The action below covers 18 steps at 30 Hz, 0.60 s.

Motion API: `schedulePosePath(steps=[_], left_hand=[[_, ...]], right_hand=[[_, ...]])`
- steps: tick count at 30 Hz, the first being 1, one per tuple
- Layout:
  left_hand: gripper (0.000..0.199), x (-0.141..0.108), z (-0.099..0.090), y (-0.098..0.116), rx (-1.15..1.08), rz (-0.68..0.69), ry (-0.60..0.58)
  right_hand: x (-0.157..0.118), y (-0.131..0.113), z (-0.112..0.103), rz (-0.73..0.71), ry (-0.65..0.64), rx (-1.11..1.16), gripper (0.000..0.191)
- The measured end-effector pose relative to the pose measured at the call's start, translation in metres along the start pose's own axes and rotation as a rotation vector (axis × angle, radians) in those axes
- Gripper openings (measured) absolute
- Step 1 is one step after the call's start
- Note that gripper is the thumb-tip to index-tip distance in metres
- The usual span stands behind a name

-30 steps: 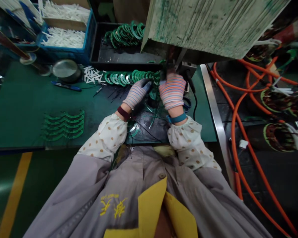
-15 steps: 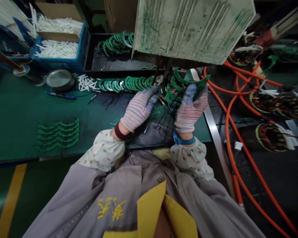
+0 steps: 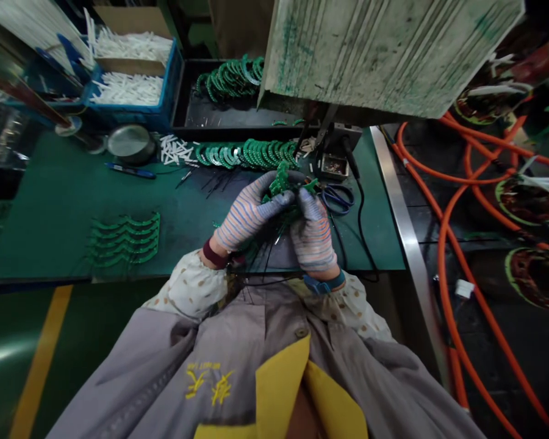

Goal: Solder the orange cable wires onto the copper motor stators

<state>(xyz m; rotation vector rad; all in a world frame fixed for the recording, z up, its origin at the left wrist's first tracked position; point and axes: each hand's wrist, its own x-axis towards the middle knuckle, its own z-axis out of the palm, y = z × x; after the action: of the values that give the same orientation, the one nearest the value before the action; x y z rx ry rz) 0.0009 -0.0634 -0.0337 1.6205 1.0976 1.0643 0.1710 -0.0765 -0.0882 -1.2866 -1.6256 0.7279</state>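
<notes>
Both hands wear striped gloves with dark fingertips and are close together above the front middle of the green mat. My left hand (image 3: pixel 254 210) is closed on green curved boards (image 3: pixel 280 181), which stand up between its thumb and fingers. Closed at the right end of the same green boards is my right hand (image 3: pixel 314 228), its thumb and fingers pressed on them. Thin dark wires hang below the hands. Behind them a row of green curved boards (image 3: pixel 265 153) lies on the mat. A stack of joined green strips (image 3: pixel 125 239) rests at the left.
Blue-handled scissors (image 3: pixel 337 199) and a small box (image 3: pixel 333 166) are right of the hands. White pieces (image 3: pixel 176 150), a round tin (image 3: pixel 130 144) and a blue pen (image 3: pixel 130 171) lie left. A large pale panel (image 3: pixel 388 55) overhangs the back; orange tubes (image 3: pixel 446 244) run at right.
My right hand has moved left and down, bringing the green boards from the right side in front of my body. The hands are closer together. The scissors and small box now show.
</notes>
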Motion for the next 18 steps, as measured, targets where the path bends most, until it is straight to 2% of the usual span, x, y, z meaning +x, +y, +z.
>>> schedulePosePath(steps=[3,6,8,10,12,14,18], left_hand=[[0.057,0.002,-0.032,0.007,0.196,0.060,-0.005],[0.043,0.015,-0.078,0.009,0.615,0.110,0.132],[0.042,0.031,-0.105,-0.001,0.902,0.053,0.200],[0.047,0.049,-0.123,-0.021,1.015,-0.057,0.171],[0.047,0.065,-0.128,-0.045,1.024,-0.107,0.066],[0.044,0.075,-0.122,-0.066,0.999,-0.126,-0.028],[0.044,0.074,-0.105,-0.083,0.950,-0.142,-0.071]], right_hand=[[-0.002,-0.003,-0.005,0.074,-0.059,0.211,0.047],[-0.009,-0.005,-0.019,0.148,-0.040,0.296,0.053],[-0.016,-0.003,-0.028,0.198,0.002,0.323,0.049],[-0.023,-0.002,-0.031,0.225,0.022,0.347,0.045],[-0.029,-0.003,-0.029,0.220,-0.017,0.365,0.043],[-0.032,-0.006,-0.025,0.169,-0.074,0.346,0.039],[-0.034,-0.006,-0.018,0.014,-0.123,0.180,0.033]])
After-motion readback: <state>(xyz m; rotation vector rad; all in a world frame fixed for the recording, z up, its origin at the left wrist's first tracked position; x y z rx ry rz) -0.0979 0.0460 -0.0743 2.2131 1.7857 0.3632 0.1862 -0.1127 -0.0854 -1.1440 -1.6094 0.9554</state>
